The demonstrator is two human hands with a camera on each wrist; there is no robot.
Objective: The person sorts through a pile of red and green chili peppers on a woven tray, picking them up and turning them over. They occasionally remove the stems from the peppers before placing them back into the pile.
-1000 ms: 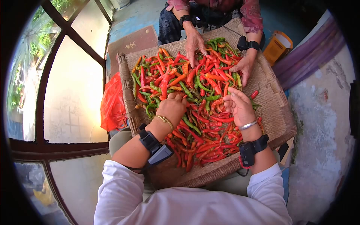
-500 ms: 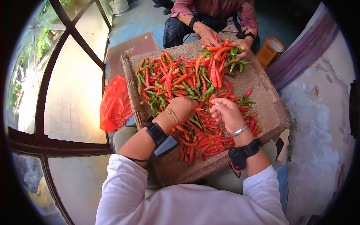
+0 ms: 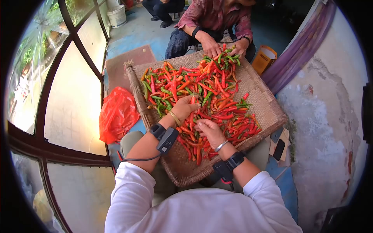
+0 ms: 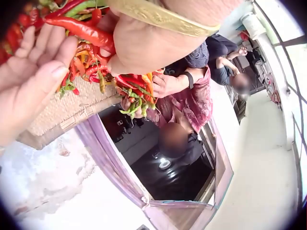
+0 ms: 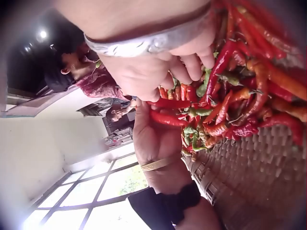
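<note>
My left hand [image 3: 184, 110] pinches a red pepper [image 3: 193, 101] above the heap of red and green peppers [image 3: 221, 112] on a woven tray [image 3: 268, 105]. In the left wrist view this red pepper [image 4: 81, 31] points out from its fingers. Close by on the right is my right hand [image 3: 211, 132], its fingers loosely bent, with nothing visible in its grip in the left wrist view. The right wrist view shows my left hand [image 5: 156, 139] with the pepper [image 5: 168, 119] below my right hand [image 5: 139, 72]; whether the right fingertips touch a pepper cannot be told.
Across the tray another person's hands [image 3: 211, 47] hold a bunch of peppers [image 3: 225, 58]. A red plastic bag [image 3: 118, 114] lies left of the tray, a yellow box [image 3: 264, 58] stands at the back right, and a phone [image 3: 279, 150] lies at the right.
The other person's hands have lifted a bunch of peppers toward the far edge. My right hand has moved left and nearer to me; a red pepper now shows upright in my left fingers.
</note>
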